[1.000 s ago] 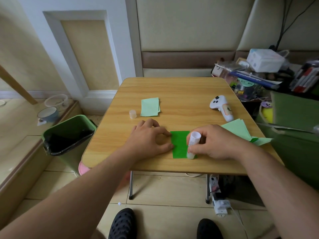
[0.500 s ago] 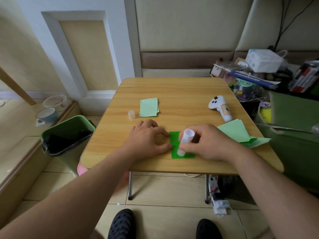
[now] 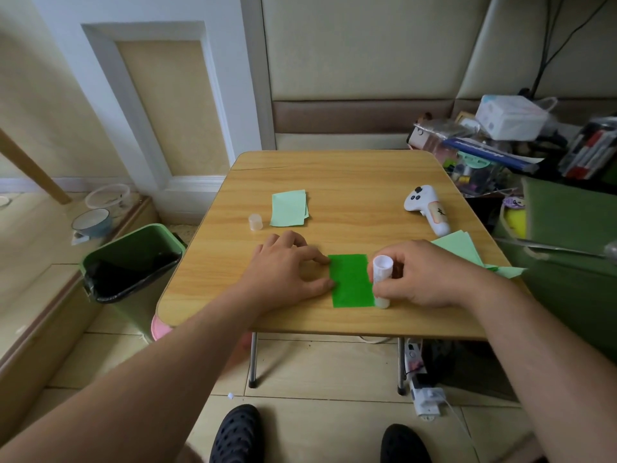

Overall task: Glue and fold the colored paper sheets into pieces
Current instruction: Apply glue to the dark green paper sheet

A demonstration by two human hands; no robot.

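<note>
Right hand (image 3: 424, 274) grips glue stick (image 3: 381, 280) upright on green paper (image 3: 351, 280) — left hand (image 3: 287, 270) fingertips pin paper edge

- A dark green paper sheet (image 3: 351, 280) lies flat near the front edge of the wooden table (image 3: 350, 182).
- The left hand (image 3: 287, 272) rests on the table, its fingers (image 3: 322, 260) touching the sheet's left edge.
- The right hand (image 3: 424, 275) grips a white glue stick (image 3: 381, 280), held almost upright with its lower end at the sheet's right edge.
- Farther back lie a small cap (image 3: 255, 222), a pale green paper stack (image 3: 288, 208) and a white controller (image 3: 429, 208).
- More pale green sheets (image 3: 459, 245) lie beside the right hand.
</note>
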